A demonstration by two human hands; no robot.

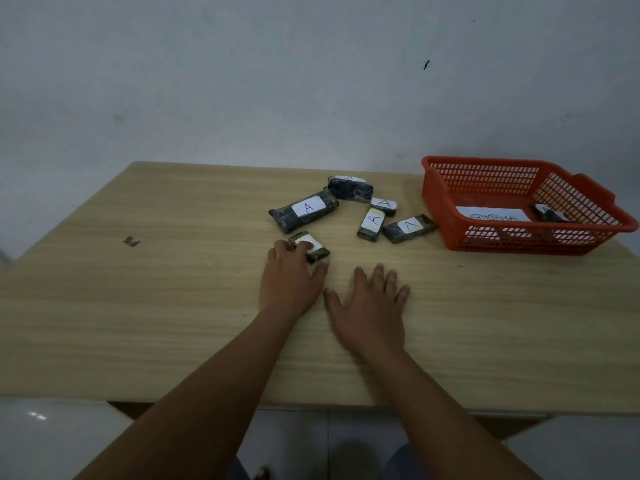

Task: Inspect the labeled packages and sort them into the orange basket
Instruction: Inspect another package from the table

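Note:
Several dark wrapped packages with white "A" labels lie on the wooden table (173,306). My left hand (289,282) grips the nearest small package (313,249), fingers over its label and thumb at its near edge. Flat on the table beside it lies my right hand (370,306), fingers spread and holding nothing. Beyond are a long package (304,210), a dark one at the back (349,189), and three smaller ones (383,204), (372,224), (409,227). The orange basket (478,161) stands at the far right and holds one package (550,213) and a white paper sheet (491,213).
A pale wall rises just behind the table. A small dark mark (131,241) sits on the table's left part. The table's near edge runs below my forearms, with a tiled floor underneath.

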